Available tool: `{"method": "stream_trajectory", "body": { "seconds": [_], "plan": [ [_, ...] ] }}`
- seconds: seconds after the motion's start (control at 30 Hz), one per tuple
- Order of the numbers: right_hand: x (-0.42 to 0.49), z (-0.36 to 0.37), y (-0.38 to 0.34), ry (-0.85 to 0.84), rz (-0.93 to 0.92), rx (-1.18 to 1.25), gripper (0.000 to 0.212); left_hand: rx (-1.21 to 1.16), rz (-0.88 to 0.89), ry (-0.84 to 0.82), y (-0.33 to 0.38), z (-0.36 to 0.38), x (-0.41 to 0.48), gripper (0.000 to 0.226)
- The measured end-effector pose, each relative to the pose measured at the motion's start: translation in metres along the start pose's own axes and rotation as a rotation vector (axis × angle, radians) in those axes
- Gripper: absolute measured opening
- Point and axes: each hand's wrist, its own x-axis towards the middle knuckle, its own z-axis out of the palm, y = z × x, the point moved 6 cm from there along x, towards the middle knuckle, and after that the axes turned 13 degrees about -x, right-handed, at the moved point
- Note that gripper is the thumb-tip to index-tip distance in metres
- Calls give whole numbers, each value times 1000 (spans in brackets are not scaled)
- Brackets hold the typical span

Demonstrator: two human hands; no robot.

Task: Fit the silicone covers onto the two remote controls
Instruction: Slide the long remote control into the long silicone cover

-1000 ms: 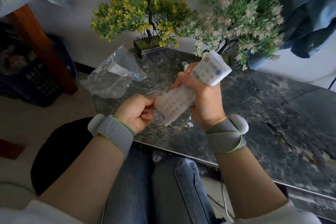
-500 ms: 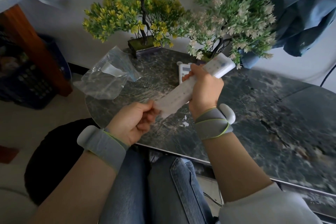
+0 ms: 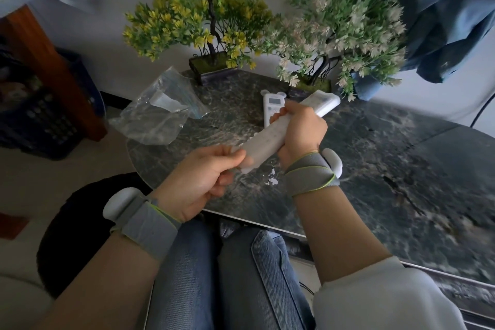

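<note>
Now you're mid-fit: your right hand (image 3: 300,131) grips the remote (image 3: 322,103) above the table (image 3: 388,169), while your left hand (image 3: 198,185) pinches the cover (image 3: 263,142) at its near end. Next, it probably needs stretching snugly over that end. A second remote (image 3: 271,106) lies just beyond.

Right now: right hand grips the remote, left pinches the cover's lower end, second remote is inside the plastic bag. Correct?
One error. Head view: the second remote lies on the table, outside the plastic bag. The right hand does grip the remote; left hand pinches the cover's lower end.
</note>
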Motion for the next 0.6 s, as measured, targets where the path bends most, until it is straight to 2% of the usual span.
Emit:
{"method": "stream_trajectory", "body": {
  "seconds": [0.13, 0.27, 0.4, 0.5, 0.6],
  "plan": [
    [4, -3, 1, 32, 67, 42, 20, 45, -3, -11, -6, -4, -3, 32],
    [4, -4, 1, 10, 102, 87, 17, -39, -76, -15, -17, -6, -3, 20],
    [2, -2, 3, -103, 78, 88, 8, -229, -137, 6, -23, -12, 4, 16],
    [-1, 3, -2, -191, 6, 130, 12, -393, -188, 42, -29, -16, 11, 18],
    [-10, 8, -10, -319, -116, 179, 12, -446, -219, 40, -27, -17, 14, 2]
  ]
}}
